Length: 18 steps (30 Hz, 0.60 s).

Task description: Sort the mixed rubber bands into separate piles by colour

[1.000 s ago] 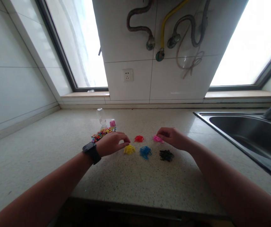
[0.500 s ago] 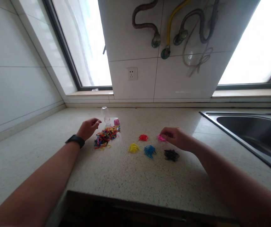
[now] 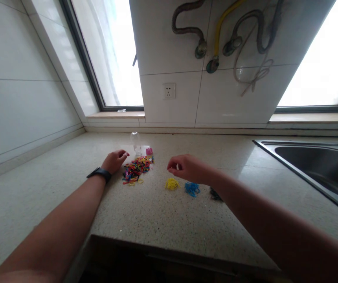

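My left hand, a dark watch on its wrist, rests on the counter with fingers loosely bent and nothing visible in them. Beside its fingertips lies a heap of mixed-colour small rubber bands. My right hand hovers to the right of that heap, fingers curved and thumb slightly apart from the index finger, no band visible between them. Below it are piles of yellow bands and blue bands. Black bands are partly covered by my right forearm. The red and pink piles are hidden behind the right hand and arm.
An upright clear container and a pink lid-like piece stand behind the mixed heap. A steel sink is set into the counter at right. The counter's front edge runs near me. Hoses hang on the tiled wall.
My right hand has left the pink pile and moved left, toward the mixed heap. My left hand stays beside the heap. The view has shifted slightly.
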Each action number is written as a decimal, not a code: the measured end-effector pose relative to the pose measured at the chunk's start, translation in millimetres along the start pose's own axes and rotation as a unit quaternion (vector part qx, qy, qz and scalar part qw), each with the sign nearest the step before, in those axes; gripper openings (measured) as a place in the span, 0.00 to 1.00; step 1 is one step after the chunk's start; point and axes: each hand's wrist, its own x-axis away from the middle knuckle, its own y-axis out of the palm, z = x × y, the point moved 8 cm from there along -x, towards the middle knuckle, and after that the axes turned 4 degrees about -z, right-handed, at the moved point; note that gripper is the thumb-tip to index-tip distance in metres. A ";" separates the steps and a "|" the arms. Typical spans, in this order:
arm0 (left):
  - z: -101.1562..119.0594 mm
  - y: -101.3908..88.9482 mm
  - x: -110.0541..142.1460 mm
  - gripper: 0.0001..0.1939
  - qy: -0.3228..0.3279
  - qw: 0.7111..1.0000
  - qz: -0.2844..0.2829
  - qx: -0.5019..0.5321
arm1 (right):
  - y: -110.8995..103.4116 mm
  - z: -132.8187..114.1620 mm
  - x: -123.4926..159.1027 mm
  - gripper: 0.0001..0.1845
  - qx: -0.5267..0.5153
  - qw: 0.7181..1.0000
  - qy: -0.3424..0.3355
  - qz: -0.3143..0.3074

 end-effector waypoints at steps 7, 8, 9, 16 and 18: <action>-2.0 1.5 -1.9 0.20 0.003 1.000 -0.002 0.003 | 71.1 -39.3 -70.1 0.09 0.094 0.990 -0.024 -0.098; -1.8 1.7 -2.2 0.20 0.003 1.000 -0.002 0.002 | 78.3 -41.2 -76.7 0.11 0.112 0.989 -0.011 -0.101; -1.3 1.8 -2.3 0.20 0.005 1.000 -0.003 0.001 | 84.1 -42.5 -82.3 0.13 0.130 0.986 0.002 -0.100; 3.8 1.6 -2.5 0.20 0.014 1.000 -0.003 -0.005 | 100.7 -40.1 -99.5 0.21 0.160 0.983 0.052 -0.077; 3.4 1.9 -2.8 0.20 0.013 1.000 -0.003 -0.008 | 101.5 -36.0 -99.6 0.20 0.151 0.984 0.060 -0.078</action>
